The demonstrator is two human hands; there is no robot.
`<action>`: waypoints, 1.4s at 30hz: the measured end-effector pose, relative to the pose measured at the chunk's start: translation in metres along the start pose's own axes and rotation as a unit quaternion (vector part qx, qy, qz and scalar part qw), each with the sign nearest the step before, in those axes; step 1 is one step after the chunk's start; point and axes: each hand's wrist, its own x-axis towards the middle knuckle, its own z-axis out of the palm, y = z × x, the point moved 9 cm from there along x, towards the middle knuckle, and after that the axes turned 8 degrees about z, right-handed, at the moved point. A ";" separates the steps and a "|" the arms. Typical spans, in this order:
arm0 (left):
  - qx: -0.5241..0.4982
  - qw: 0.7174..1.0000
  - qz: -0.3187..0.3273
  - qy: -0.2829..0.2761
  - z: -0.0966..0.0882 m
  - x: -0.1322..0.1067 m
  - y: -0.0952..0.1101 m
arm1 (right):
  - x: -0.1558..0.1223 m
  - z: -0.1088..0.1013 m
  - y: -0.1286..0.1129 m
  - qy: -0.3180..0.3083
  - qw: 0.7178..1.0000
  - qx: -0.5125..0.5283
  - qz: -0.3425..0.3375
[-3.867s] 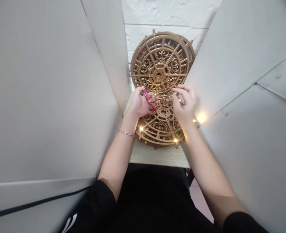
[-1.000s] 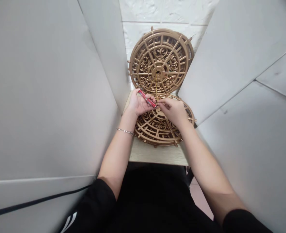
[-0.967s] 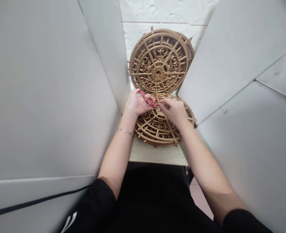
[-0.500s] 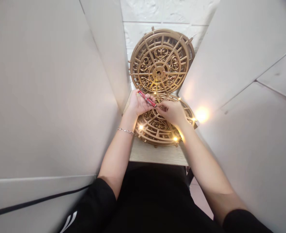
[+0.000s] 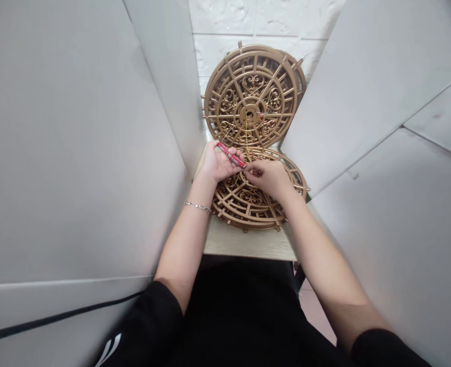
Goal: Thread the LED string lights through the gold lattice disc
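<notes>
Two red batteries [image 5: 231,155], lined up end to end, lie across the fingers of my left hand [image 5: 219,163], which is palm up and curled to hold them. My right hand [image 5: 269,176] pinches at the lower right end of the batteries, on what looks like a thin wire, mostly hidden by the fingers. Below both hands lies a round gold openwork frame [image 5: 254,209]. Another gold frame [image 5: 251,94] leans upright behind it. A fine yellow wire [image 5: 247,133] runs down from the upright frame's centre toward the hands.
The frames rest on a small pale wooden surface [image 5: 248,247]. Tall grey-white panels [image 5: 76,153] stand close on the left, and more panels [image 5: 408,204] on the right. A white tiled wall [image 5: 225,18] is behind. A black cable [image 5: 60,318] runs along the lower left.
The small warm lights around the lower frame were glowing and are now dark, and the glow on the panels is gone. Both hands have stayed nearly still.
</notes>
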 end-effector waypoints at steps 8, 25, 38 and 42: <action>0.010 1.000 -0.005 -0.022 -0.001 0.002 0.000 | 0.000 -0.005 -0.001 0.014 1.000 -0.018 0.008; -0.009 1.000 0.006 -0.023 -0.001 0.003 0.000 | 0.002 -0.003 0.001 0.020 0.999 -0.024 0.001; 0.001 1.000 -0.007 -0.014 -0.002 0.003 -0.001 | -0.002 -0.007 -0.002 0.029 0.999 -0.039 0.008; 0.001 1.000 -0.008 -0.012 -0.002 0.003 -0.001 | -0.001 -0.008 -0.002 0.035 0.999 -0.041 0.004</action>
